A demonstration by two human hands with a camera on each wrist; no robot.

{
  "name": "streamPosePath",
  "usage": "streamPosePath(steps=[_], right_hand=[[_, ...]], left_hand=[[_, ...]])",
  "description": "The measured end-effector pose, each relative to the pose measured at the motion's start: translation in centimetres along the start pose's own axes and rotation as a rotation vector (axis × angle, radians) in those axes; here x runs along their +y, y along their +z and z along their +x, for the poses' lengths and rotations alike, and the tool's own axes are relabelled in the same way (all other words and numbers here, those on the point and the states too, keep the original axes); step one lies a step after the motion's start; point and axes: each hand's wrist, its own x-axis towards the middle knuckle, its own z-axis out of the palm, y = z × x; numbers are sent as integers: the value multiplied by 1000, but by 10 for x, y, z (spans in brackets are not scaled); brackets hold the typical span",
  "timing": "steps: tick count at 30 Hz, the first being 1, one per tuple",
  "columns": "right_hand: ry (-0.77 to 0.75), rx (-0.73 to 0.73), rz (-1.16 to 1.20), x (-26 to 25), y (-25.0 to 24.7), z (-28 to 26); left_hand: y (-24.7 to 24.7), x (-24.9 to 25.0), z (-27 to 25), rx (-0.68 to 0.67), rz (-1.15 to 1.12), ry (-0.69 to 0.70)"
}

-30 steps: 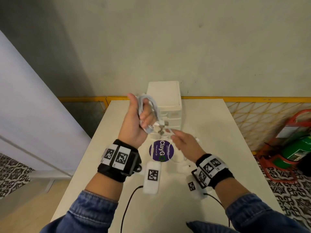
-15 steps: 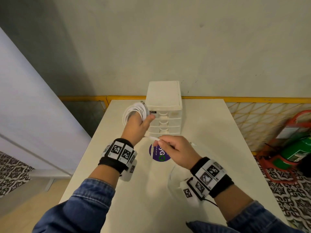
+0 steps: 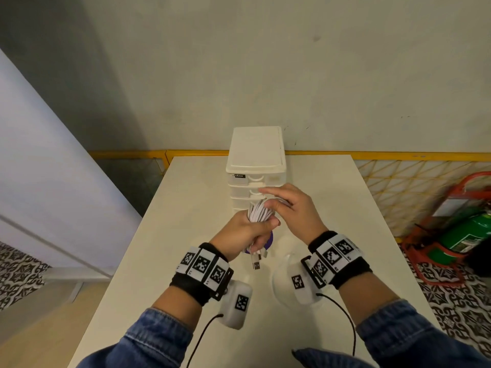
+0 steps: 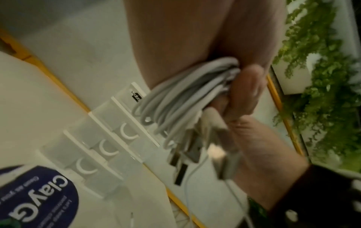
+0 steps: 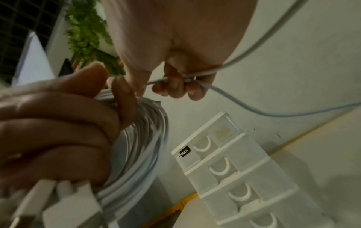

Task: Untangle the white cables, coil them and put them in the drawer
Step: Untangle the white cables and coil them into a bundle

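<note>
Nearest the camera, two denim sleeves (image 3: 156, 338) reach forward over the pale worktop (image 3: 191, 197), each wrist wrapped in a black band with square black-and-white markers. Just beyond them, the left hand (image 3: 240, 233) is clenched in a fist round a bundle of coiled white cables (image 3: 259, 213), held above the worktop in front of the drawers; the loops fan out above the fist and several plugs (image 3: 257, 261) dangle below it. In the left wrist view the same coil (image 4: 185, 98) is pressed between palm and curled fingers (image 4: 247, 91), with the plugs blurred beneath. The right hand (image 3: 291, 208) sits just to the right of the coil, touching its top, fingers bent; in the right wrist view its fingers (image 5: 175, 83) pinch a single loose strand of white cable (image 5: 254, 108) that curves away to the right, so this grip is grasping that strand. Under the left hand a round purple lid (image 3: 268, 241) lies on the worktop, mostly hidden; the left wrist view shows white lettering on it. Behind the hands stands a small white drawer unit (image 3: 256, 155), its stacked drawers shut. Farther back run a yellow rail (image 3: 398, 155) and the plain wall, and to the right, on the patterned floor, a green cylinder (image 3: 465, 232) sits in a red stand.
</note>
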Motion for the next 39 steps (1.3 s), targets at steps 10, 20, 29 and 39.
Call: streamPosePath(steps=[10, 20, 29, 39], right_hand=[[270, -211, 294, -2, 13, -7], [254, -181, 373, 9, 19, -11], [327, -295, -8, 40, 32, -49], [91, -437, -454, 14, 35, -42]], left_hand=[[2, 11, -6, -168, -423, -216], [-2, 7, -9, -250, -594, -152], [-29, 31, -2, 38, -847, 160], [-54, 15, 0, 608, -357, 267]])
